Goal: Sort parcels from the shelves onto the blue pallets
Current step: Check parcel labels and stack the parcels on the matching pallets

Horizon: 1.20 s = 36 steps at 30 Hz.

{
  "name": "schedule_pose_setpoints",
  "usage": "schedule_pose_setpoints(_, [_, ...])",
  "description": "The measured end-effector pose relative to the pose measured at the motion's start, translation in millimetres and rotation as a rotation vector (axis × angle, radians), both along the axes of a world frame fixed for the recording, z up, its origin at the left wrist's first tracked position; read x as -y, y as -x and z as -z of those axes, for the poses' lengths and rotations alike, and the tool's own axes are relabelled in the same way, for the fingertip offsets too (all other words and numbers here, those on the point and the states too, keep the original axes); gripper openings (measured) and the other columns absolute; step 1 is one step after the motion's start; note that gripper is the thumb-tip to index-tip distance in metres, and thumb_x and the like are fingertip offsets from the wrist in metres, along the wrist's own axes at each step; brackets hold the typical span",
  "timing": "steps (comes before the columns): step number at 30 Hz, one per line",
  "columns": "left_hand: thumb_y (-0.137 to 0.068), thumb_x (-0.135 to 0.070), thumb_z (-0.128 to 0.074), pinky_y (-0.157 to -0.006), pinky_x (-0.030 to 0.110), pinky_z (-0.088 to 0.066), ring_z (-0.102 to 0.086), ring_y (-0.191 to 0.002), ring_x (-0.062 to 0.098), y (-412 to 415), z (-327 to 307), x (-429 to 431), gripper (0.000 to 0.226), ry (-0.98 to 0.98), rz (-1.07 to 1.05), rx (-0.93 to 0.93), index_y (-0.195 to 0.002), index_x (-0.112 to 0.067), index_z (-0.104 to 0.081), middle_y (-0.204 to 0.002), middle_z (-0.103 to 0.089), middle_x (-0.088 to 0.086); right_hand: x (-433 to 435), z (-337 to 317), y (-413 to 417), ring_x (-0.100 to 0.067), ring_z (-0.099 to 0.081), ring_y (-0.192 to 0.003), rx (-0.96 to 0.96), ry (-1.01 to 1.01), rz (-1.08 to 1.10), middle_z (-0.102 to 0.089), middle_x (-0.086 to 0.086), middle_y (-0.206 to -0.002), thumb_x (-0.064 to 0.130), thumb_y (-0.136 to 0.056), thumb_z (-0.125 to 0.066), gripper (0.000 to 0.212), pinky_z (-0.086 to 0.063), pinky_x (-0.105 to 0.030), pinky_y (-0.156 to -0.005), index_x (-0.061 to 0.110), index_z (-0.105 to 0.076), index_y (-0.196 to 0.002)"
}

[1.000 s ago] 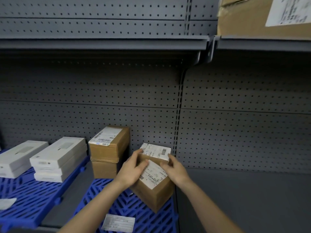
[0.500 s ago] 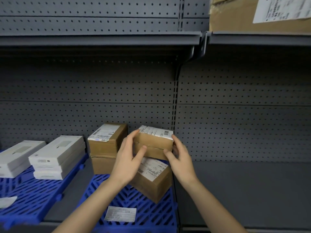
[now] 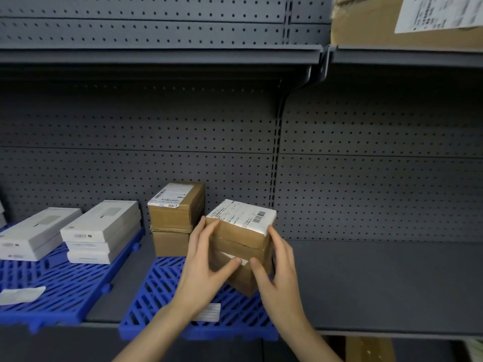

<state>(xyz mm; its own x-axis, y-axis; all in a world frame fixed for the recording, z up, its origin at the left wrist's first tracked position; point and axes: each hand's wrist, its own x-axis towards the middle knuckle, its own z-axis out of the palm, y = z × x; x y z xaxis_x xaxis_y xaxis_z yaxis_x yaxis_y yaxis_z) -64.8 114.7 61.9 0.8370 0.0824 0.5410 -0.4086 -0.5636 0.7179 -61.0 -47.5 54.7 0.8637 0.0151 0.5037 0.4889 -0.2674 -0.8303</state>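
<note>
A small brown parcel with a white barcode label (image 3: 241, 222) sits on top of another brown parcel (image 3: 244, 282), which stands on the middle blue pallet (image 3: 159, 296). My left hand (image 3: 206, 259) holds the top parcel's left side, thumb on the front face. My right hand (image 3: 281, 270) holds its right side, thumb on the front near the seam between the two parcels. Most of the lower parcel is hidden by my hands.
Two stacked brown boxes (image 3: 175, 220) stand at the back of the same pallet, and a loose label (image 3: 209, 312) lies near its front. White flat boxes (image 3: 100, 231) are stacked on the left blue pallet (image 3: 52, 293). Bare grey shelf (image 3: 379, 280) extends right. A large carton (image 3: 366, 22) sits above.
Both hands went from the tilted lower parcel to the labelled parcel behind it, lifted that one and brought it down onto the lower parcel.
</note>
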Motion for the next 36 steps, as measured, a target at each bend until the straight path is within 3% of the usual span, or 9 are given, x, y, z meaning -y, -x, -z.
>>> schedule_pose_setpoints(4, [-0.079, -0.048, -0.067, -0.108, 0.026, -0.024, -0.017, -0.140, -0.003, 10, 8, 3, 0.082, 0.092, -0.080, -0.016, -0.142, -0.051, -0.015, -0.154, -0.013, -0.020, 6, 3, -4, 0.006, -0.036, -0.131, -0.059, -0.141, 0.021, -0.030, 0.022, -0.140, 0.043, -0.091, -0.050, 0.054, -0.035, -0.022, -0.104, 0.050, -0.027, -0.139])
schedule_pose_setpoints(7, [-0.083, -0.043, -0.067, -0.110, 0.036, -0.036, -0.035, -0.134, 0.007, 20, 19, 17, 0.075, 0.232, -0.080, -0.072, -0.132, -0.063, -0.014, -0.141, -0.027, -0.020, 12, -6, -20, 0.012, -0.033, -0.124, -0.244, -0.314, -0.018, -0.026, 0.016, -0.146, 0.037, -0.099, -0.042, 0.049, -0.029, -0.023, -0.100, 0.045, -0.023, -0.144])
schedule_pose_setpoints(11, [-0.086, -0.042, -0.063, -0.113, 0.043, -0.034, -0.030, -0.137, 0.004, 31, 29, 46, 0.072, 0.326, 0.065, -0.140, -0.121, -0.075, -0.011, -0.149, -0.024, -0.025, 14, -8, -41, 0.004, -0.025, -0.125, -0.413, -0.387, -0.122, -0.025, 0.013, -0.153, 0.042, -0.100, -0.035, 0.052, -0.022, -0.023, -0.102, 0.039, -0.018, -0.149])
schedule_pose_setpoints(14, [-0.081, -0.052, -0.062, -0.115, 0.041, -0.033, -0.027, -0.138, -0.001, 29, 30, 59, 0.074, 0.352, 0.116, -0.139, -0.130, -0.071, -0.011, -0.147, -0.021, -0.030, 9, 5, -48, 0.000, -0.032, -0.133, -0.414, -0.374, -0.164, -0.031, 0.016, -0.152, 0.046, -0.097, -0.040, 0.050, -0.026, -0.030, -0.114, 0.040, -0.027, -0.145])
schedule_pose_setpoints(17, [-0.075, -0.064, -0.056, -0.115, 0.040, -0.032, -0.020, -0.141, -0.003, 19, 29, 60, 0.083, 0.315, 0.114, -0.114, -0.139, -0.062, -0.004, -0.152, -0.015, -0.028, 5, 18, -46, -0.002, -0.036, -0.134, -0.382, -0.340, -0.140, -0.036, 0.017, -0.148, 0.059, -0.089, -0.047, 0.057, -0.030, -0.040, -0.116, 0.043, -0.033, -0.142])
schedule_pose_setpoints(22, [-0.075, -0.071, -0.052, -0.119, 0.041, -0.022, -0.008, -0.145, -0.003, -4, 29, 55, 0.081, 0.297, 0.106, -0.138, -0.136, -0.067, 0.001, -0.157, -0.009, -0.024, 2, 21, -37, 0.003, -0.033, -0.132, -0.326, -0.326, -0.092, -0.033, 0.018, -0.145, 0.038, -0.098, -0.043, 0.050, -0.031, -0.023, -0.106, 0.036, -0.029, -0.146])
schedule_pose_setpoints(26, [-0.079, -0.069, -0.049, -0.118, 0.035, -0.026, -0.021, -0.140, -0.007, -25, 25, 48, 0.080, 0.291, 0.129, -0.173, -0.140, -0.061, 0.002, -0.155, -0.018, -0.025, -4, 26, -37, 0.005, -0.031, -0.133, -0.298, -0.277, -0.059, -0.030, 0.019, -0.145, 0.038, -0.098, -0.042, 0.053, -0.032, -0.023, -0.108, 0.037, -0.025, -0.148])
schedule_pose_setpoints(31, [-0.086, -0.057, -0.046, -0.097, 0.005, -0.030, -0.026, -0.119, -0.031, -46, 19, 40, 0.074, 0.289, 0.189, -0.221, -0.142, -0.057, 0.003, -0.136, -0.020, -0.045, -11, 27, -45, 0.004, -0.028, -0.135, -0.282, -0.259, -0.031, -0.023, 0.021, -0.147, 0.049, -0.091, -0.043, 0.062, -0.030, -0.030, -0.115, 0.040, -0.018, -0.147])
schedule_pose_setpoints(36, [-0.087, -0.058, -0.044, -0.102, 0.017, -0.031, -0.032, -0.122, -0.021, -63, 18, 33, 0.074, 0.284, 0.220, -0.251, -0.143, -0.056, 0.004, -0.137, -0.026, -0.041, -17, 27, -57, 0.003, -0.027, -0.134, -0.286, -0.252, -0.018, -0.021, 0.019, -0.149, 0.044, -0.094, -0.043, 0.062, -0.030, -0.023, -0.110, 0.038, -0.015, -0.149])
